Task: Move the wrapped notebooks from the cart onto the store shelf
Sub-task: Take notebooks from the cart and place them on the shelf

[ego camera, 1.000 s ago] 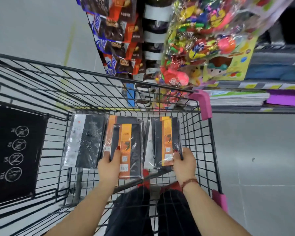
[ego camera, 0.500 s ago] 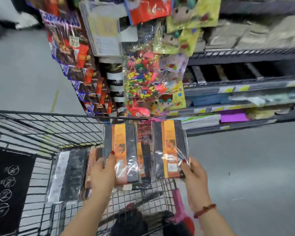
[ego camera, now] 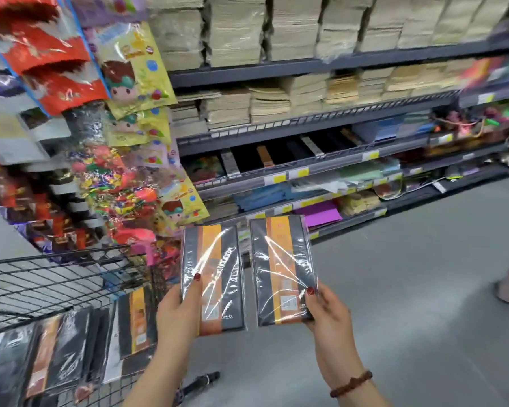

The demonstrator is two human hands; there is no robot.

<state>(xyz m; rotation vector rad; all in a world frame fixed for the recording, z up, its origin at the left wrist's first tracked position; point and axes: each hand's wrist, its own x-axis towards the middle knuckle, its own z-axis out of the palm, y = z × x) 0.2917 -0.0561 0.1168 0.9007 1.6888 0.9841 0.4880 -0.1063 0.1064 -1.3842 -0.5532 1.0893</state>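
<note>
I have lifted both packs clear of the cart (ego camera: 56, 277), where a second ago they still stood inside the basket, and my view has swung up from the wire to the store shelf (ego camera: 306, 168). My left hand (ego camera: 177, 312) grips one wrapped notebook (ego camera: 213, 277) by its lower left edge, thumb across the front. My right hand (ego camera: 326, 309) grips a second wrapped notebook (ego camera: 282, 271) at its lower right corner. The two hang upright side by side, close but apart, over the grey floor (ego camera: 409, 289), with the shelf well ahead at twelve o'clock. More wrapped notebooks (ego camera: 59, 353) lie in the cart at my eight o'clock, so I judge the job far from done. A row of dark covers with orange and white bands sits on the shelf at about one o'clock from my hands; that looks like the matching spot, though blur keeps me from being sure. The carry is under way; the placing is not yet begun.
</note>
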